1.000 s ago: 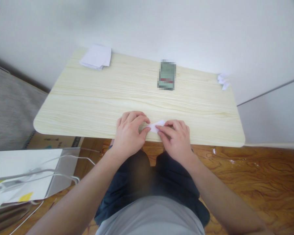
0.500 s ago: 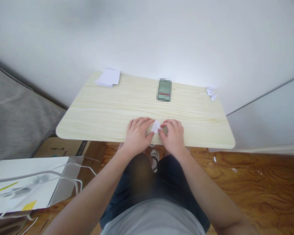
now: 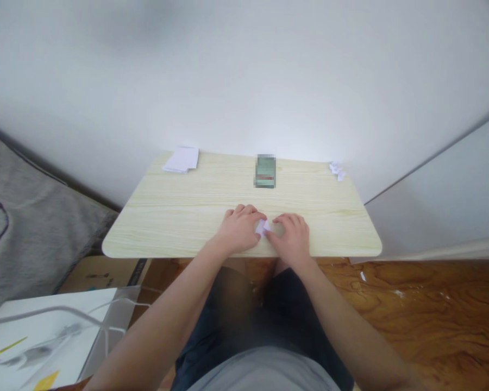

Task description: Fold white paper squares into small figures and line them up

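Note:
A small folded piece of white paper (image 3: 261, 228) lies near the table's front edge, between my two hands. My left hand (image 3: 240, 230) keeps hold of its left side, thumb below and index finger above. From the other side, my right hand (image 3: 292, 236) works at the paper's right edge with its thumb on it. Its index finger is curled close by, and the other fingers are bent toward the tabletop. My fingertips partly cover the paper.
The pale wood-grain table (image 3: 179, 217) stands against a white wall. Flat white sheets (image 3: 182, 159) lie at its back left, a pixelated green item (image 3: 265, 171) at back centre, crumpled paper (image 3: 337, 170) at back right. A white box (image 3: 44, 336) with cables is low on the left.
The camera view has shifted, so the table appears lower. My left index finger and thumb have come closer together over the paper, and my right index finger stands slightly off it.

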The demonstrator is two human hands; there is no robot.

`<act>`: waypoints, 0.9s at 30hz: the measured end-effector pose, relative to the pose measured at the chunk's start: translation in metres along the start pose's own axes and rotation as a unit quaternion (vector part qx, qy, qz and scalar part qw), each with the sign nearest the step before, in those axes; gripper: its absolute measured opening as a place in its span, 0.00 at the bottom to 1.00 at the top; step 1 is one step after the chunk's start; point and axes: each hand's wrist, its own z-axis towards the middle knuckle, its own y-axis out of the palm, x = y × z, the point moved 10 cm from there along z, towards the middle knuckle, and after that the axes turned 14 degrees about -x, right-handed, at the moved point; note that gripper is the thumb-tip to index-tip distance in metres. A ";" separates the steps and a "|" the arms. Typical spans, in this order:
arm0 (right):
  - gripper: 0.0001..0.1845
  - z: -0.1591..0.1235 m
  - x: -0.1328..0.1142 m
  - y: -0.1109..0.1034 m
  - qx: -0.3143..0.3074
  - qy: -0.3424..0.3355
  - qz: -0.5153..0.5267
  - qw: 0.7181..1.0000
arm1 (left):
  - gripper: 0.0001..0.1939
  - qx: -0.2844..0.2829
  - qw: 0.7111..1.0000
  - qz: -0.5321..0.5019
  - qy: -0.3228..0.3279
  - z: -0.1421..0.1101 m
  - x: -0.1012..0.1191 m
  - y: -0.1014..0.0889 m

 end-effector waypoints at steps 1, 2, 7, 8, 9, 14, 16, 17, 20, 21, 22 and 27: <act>0.12 -0.001 0.000 0.000 0.000 -0.005 0.002 1.000 | 0.25 -0.009 1.000 0.007 0.005 0.003 0.002 -0.002; 0.10 -0.001 -0.001 0.001 -0.001 -0.013 0.004 1.000 | 0.26 -0.017 1.000 0.015 0.012 0.006 0.004 -0.003; 0.02 -0.001 -0.007 0.007 -0.015 -0.047 0.006 0.999 | 0.17 -0.043 0.997 0.046 0.033 0.016 0.012 -0.004; 0.02 -0.002 -0.007 0.007 -0.016 -0.050 0.005 0.999 | 0.15 -0.048 0.997 0.050 0.031 0.017 0.012 -0.004; 0.02 -0.002 -0.008 0.008 -0.017 -0.052 0.005 0.998 | 0.14 -0.050 0.997 0.053 0.028 0.018 0.012 -0.003; 0.03 -0.004 -0.009 0.008 -0.017 -0.060 0.004 0.998 | 0.15 -0.058 0.995 0.069 0.039 0.022 0.017 -0.003; 0.03 -0.004 -0.010 0.007 -0.018 -0.061 0.001 0.998 | 0.14 -0.066 0.994 0.075 0.044 0.024 0.019 -0.003; 0.03 -0.004 -0.010 0.007 -0.019 -0.061 0.000 0.998 | 0.13 -0.070 0.994 0.077 0.045 0.025 0.020 -0.003; 0.03 -0.004 -0.010 0.006 -0.018 -0.061 -0.001 0.998 | 0.15 -0.078 0.992 0.082 0.045 0.029 0.021 -0.002; 0.03 -0.004 -0.010 0.005 -0.018 -0.060 0.000 0.998 | 0.16 -0.080 0.992 0.085 0.045 0.030 0.022 -0.002; 0.03 -0.004 -0.009 0.005 -0.018 -0.058 0.003 0.998 | 0.16 -0.081 0.992 0.087 0.045 0.031 0.023 -0.002; 0.02 -0.003 -0.009 0.007 -0.023 -0.049 0.010 0.998 | 0.15 -0.089 0.991 0.093 0.029 0.031 0.020 -0.001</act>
